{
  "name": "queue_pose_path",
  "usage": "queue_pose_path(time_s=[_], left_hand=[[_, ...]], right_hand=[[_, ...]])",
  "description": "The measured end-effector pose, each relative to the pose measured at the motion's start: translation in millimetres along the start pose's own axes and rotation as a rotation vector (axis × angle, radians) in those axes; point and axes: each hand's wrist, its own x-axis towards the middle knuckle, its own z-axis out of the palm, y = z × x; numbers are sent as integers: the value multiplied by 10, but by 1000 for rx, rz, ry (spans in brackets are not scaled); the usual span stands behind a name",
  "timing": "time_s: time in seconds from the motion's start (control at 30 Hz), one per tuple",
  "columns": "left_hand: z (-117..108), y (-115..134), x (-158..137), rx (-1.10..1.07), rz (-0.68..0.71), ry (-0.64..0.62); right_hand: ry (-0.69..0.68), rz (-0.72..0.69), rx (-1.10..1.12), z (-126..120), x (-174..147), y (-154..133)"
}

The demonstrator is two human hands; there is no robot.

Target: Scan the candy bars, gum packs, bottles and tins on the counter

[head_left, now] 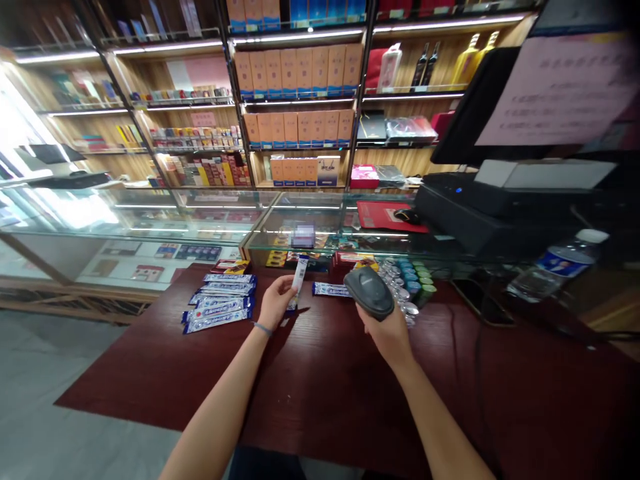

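My left hand [278,300] is closed on a long, slim wrapped snack bar [300,275], which it tilts up above the table so a pale side with a barcode shows. My right hand [387,333] grips a black handheld barcode scanner [370,292] pointing away from me toward the glass counter. One more blue-and-white wrapped bar [331,289] lies flat between the two hands, its right end near the scanner. To the left of my left hand, several like bars [220,303] lie in a loose, overlapping row.
Silver, blue and green wrapped rolls [407,283] stand behind the scanner. On the right are a phone [483,301], a water bottle [557,263], cables and a monitor [475,107]. A glass display counter [280,213] borders the far side of the dark red table [320,380].
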Motion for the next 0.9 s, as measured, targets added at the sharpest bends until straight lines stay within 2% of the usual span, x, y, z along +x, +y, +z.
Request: queue_pose_path(time_s=[0.1,0.2,0.27,0.37,0.5,0.7,0.9], left_hand=[[136,38,-96,318,259,-2],[312,63,-194,622,476,-125],[434,73,-231,818,543,-211],[613,99,-227,1058,562,-303],[844,131,-157,1200,574,-377],[1080,87,-42,1271,542,-444],[1077,9,-20,1216,521,-449]], right_hand=[[93,18,56,-105,58,3],[149,42,111,-212,105,11],[173,50,137,-265,125,-4],[192,55,189,-307,140,-55],[195,66,248,-324,149,-104],[210,87,278,-332,155,-67],[223,66,326,-328,161,-50]])
